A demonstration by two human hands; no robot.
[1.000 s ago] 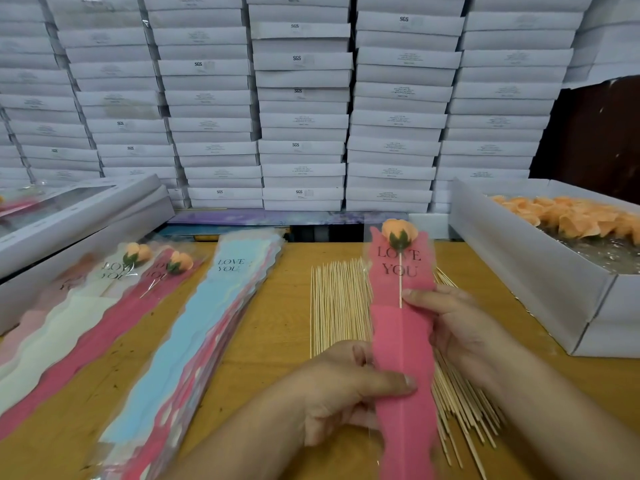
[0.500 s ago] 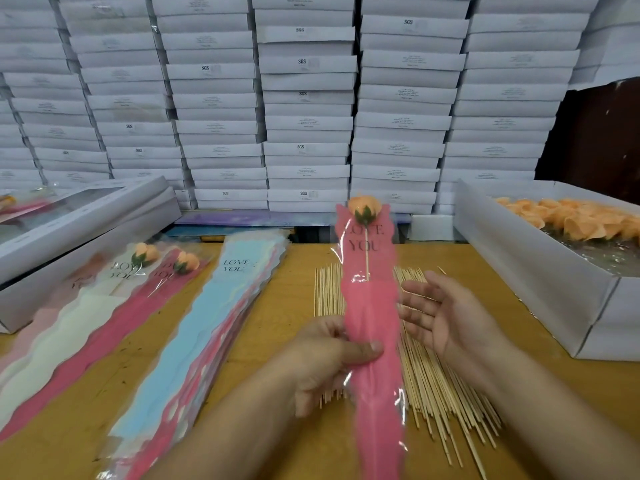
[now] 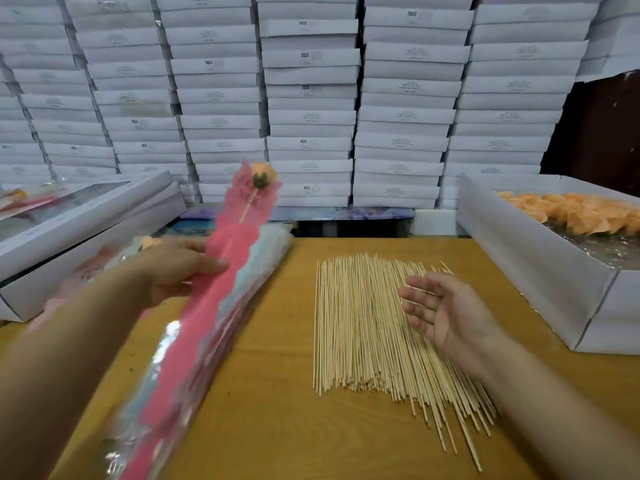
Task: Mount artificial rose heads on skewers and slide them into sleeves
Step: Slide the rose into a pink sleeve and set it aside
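1. Left hand [image 3: 173,268] pinches the pink sleeve [image 3: 214,299] (rose head [image 3: 265,174] on top) above the sleeve pile [image 3: 266,258].
2. Right hand [image 3: 446,310] hovers with fingers spread, empty, over the skewers [image 3: 360,323].
3. Box of rose heads [image 3: 540,271] stands at the right.

Even, soft indoor light; the left hand [image 3: 173,268] and its pink plastic sleeve [image 3: 221,289] smear with motion blur, edges bowing wide-angle.

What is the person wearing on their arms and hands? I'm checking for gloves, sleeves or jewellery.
Nothing shows: the left hand and right hand are bare, with no gloves, rings or watch in view. Both forearms are uncovered to the frame's edge, with no sleeve. The left arm is motion-blurred, so small details there can't be ruled out.
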